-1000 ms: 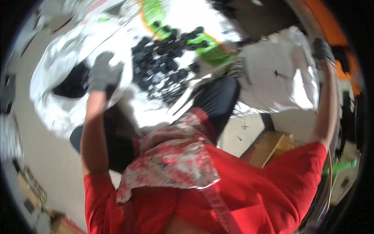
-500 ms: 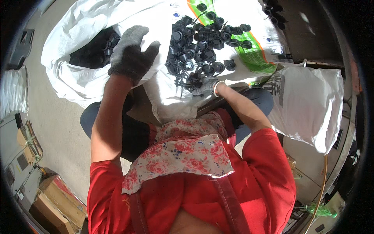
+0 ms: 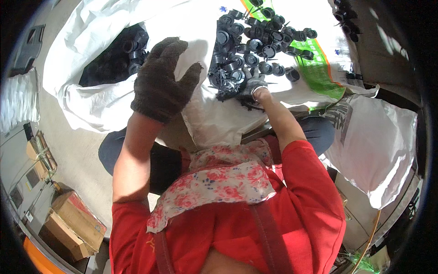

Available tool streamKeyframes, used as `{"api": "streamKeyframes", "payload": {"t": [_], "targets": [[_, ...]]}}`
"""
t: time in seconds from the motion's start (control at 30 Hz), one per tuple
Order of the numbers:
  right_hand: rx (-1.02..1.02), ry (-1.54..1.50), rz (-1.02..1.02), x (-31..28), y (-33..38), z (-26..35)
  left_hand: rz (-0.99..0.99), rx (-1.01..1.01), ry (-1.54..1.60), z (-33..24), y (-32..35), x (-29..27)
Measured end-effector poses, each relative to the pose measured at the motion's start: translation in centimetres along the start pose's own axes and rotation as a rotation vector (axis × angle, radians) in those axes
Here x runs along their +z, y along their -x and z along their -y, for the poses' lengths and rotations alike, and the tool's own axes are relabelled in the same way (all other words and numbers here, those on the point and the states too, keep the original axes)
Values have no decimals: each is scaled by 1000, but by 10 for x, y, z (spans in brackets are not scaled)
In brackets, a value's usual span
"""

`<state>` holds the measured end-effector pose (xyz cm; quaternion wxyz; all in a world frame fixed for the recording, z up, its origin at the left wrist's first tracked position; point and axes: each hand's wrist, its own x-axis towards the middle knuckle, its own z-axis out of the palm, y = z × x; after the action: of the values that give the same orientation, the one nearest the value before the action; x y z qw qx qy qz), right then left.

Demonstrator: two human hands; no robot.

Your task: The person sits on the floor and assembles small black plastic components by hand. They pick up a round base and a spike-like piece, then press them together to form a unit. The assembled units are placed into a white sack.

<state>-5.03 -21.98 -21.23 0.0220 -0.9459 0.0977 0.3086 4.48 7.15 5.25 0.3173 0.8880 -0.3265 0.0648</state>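
The step in hand looks like sorting or gathering small black plastic ring-shaped parts, which lie heaped on a white woven sack sheet spread on the floor in front of the seated person; a green printed band runs along the sheet's right side. The right hand, in a grey glove, is down at the near edge of the heap, its grip curled among the parts; whether it has closed on one cannot be told, since the fingers are buried in the pile. The left hand, in a dark knitted glove, is raised above the sheet with fingers spread wide and holds nothing. To the left an open white sack shows more black parts inside; a further white bag lies to the right, cardboard boxes at lower left. By my judgement the next move calls for the right hand to secure a part cleanly from the tangle; the free left hand is well placed to take it.
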Motion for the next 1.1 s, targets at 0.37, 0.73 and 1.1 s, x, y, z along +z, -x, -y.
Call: {"api": "streamKeyframes", "payload": {"t": [0.37,0.73,1.1], "targets": [[-97,-326,166,-2,45,40,-45,110,-6,-2,-4,4],[149,-490,59,-19,-10,81,12,38,47,-5,0,2],[337,-724,-97,-48,-36,131,-6,29,5,-3,7,2]]}}
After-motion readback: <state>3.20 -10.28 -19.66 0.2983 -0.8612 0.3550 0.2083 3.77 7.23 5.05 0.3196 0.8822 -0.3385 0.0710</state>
